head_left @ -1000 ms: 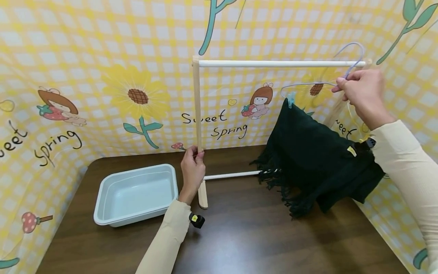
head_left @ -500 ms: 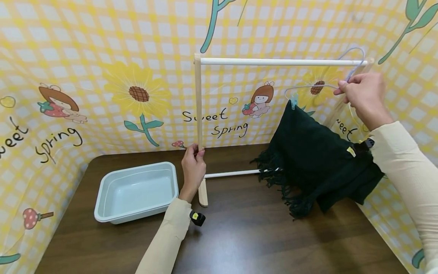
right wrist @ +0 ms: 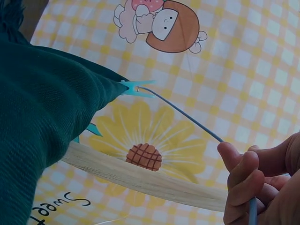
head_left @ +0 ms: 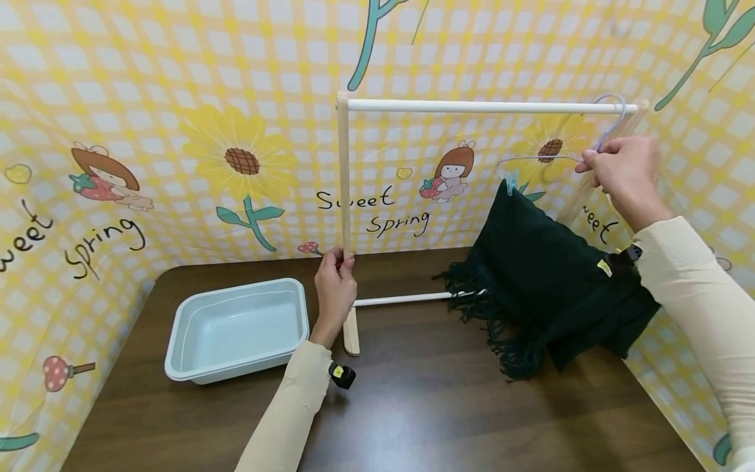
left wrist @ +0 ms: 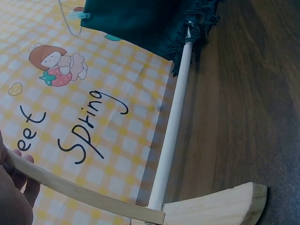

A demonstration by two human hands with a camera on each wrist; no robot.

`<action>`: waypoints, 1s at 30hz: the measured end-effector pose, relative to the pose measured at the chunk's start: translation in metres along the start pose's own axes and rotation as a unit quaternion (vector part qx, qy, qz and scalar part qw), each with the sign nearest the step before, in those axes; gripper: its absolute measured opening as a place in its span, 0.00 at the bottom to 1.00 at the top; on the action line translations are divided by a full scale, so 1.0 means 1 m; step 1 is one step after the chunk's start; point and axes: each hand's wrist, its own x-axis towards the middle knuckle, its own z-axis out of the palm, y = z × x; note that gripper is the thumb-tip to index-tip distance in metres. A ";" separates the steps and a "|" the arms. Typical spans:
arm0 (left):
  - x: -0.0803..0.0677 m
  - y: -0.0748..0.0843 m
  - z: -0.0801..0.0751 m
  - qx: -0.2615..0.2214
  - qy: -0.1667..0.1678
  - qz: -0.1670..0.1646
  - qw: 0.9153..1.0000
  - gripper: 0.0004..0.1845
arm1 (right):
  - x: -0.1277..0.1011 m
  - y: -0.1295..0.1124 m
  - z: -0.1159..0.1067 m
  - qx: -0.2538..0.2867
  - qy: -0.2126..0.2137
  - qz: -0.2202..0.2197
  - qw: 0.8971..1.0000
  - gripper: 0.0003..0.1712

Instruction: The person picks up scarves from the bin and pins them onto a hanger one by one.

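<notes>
My right hand (head_left: 628,174) grips a thin lilac clothes hanger (head_left: 539,157) just below its hook, at the right end of the rack. The hook curves over the white top bar (head_left: 460,106); whether it bears on the bar I cannot tell. From the hanger droops a dark green fringed scarf (head_left: 548,275), pinned at its left corner by a light blue clothespin (right wrist: 131,88). The scarf's right end is partly hidden behind my right forearm. Low on the rack's left wooden post (head_left: 345,170), my left hand (head_left: 335,288) holds it between thumb and fingers.
A pale blue plastic basin (head_left: 177,347) stands left of the rack on the brown table (head_left: 425,406). The rack's lower white bar (head_left: 407,299) runs behind the scarf fringe. A yellow checked cloth (head_left: 253,59) backs and flanks the table.
My right hand has lowered the hanger a little, bringing its hook from above the top bar down over it. The scarf has come along slightly. My left hand keeps its hold on the post.
</notes>
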 end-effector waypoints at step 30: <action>-0.001 0.001 0.001 0.007 0.002 0.005 1.000 0.11 | -0.002 0.016 0.004 -0.002 -0.014 -0.003 1.000 0.26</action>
